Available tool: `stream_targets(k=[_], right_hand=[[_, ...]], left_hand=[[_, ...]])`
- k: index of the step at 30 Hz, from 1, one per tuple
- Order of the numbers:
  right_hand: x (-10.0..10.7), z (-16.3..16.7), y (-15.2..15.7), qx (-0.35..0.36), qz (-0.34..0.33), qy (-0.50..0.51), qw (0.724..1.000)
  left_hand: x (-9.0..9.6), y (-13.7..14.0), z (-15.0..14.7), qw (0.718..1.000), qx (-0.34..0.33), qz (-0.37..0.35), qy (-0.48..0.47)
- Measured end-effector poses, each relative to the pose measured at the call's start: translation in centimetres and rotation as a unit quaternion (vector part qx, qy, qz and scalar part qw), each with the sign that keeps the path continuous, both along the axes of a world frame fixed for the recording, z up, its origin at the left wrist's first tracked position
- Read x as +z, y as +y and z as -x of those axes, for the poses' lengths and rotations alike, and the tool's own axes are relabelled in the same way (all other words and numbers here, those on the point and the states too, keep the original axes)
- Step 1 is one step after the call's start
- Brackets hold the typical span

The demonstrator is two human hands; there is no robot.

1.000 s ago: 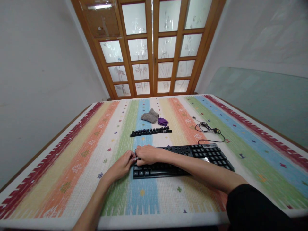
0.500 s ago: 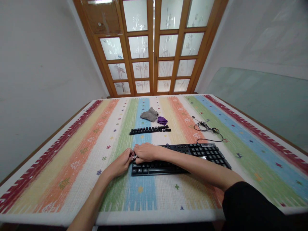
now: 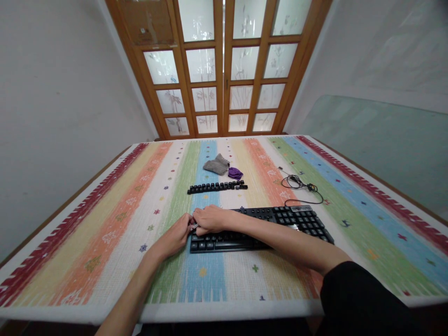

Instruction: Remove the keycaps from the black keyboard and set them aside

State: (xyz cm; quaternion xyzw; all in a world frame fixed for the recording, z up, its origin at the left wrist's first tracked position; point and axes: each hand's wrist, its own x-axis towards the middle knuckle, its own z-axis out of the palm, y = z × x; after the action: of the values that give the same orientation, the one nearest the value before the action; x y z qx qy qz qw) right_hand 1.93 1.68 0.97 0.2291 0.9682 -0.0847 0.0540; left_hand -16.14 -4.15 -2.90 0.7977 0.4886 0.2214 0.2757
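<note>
Since the earlier frame, the view has shifted slightly, carrying all things on the table (image 3: 140,280) with it; against the keyboard (image 3: 287,217), both hands have scarcely moved. The keyboard lies on the near part of the striped table, from the middle toward the right. The right hand (image 3: 210,219) is curled over its far left portion, fingers folded around a small metal piece (image 3: 194,227) that shows between the two hands. The left hand (image 3: 179,232) sits beside the left edge, its fingertips drawn together at the other end of that piece; whether they grip it cannot be told. The right forearm, with a black sleeve (image 3: 357,294), crosses above the keys and hides part of them. Beyond the keyboard, left of centre, loose keys (image 3: 217,187) form a long row. Farther still lie a grey cloth (image 3: 216,165) and, just right of it, a purple cloth (image 3: 235,173). On the right, a black cable (image 3: 311,187) lies looped beyond the keyboard. Wooden doors (image 3: 219,93) with glass panes stand behind the table's far edge.
</note>
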Motion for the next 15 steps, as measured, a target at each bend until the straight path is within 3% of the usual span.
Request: stream_targets(k=[15], right_hand=[[1.7,-1.0,0.4,0.023,0.032,0.028,0.999]], left_hand=[[0.3,0.0,0.4,1.0,0.013,0.004,0.02]])
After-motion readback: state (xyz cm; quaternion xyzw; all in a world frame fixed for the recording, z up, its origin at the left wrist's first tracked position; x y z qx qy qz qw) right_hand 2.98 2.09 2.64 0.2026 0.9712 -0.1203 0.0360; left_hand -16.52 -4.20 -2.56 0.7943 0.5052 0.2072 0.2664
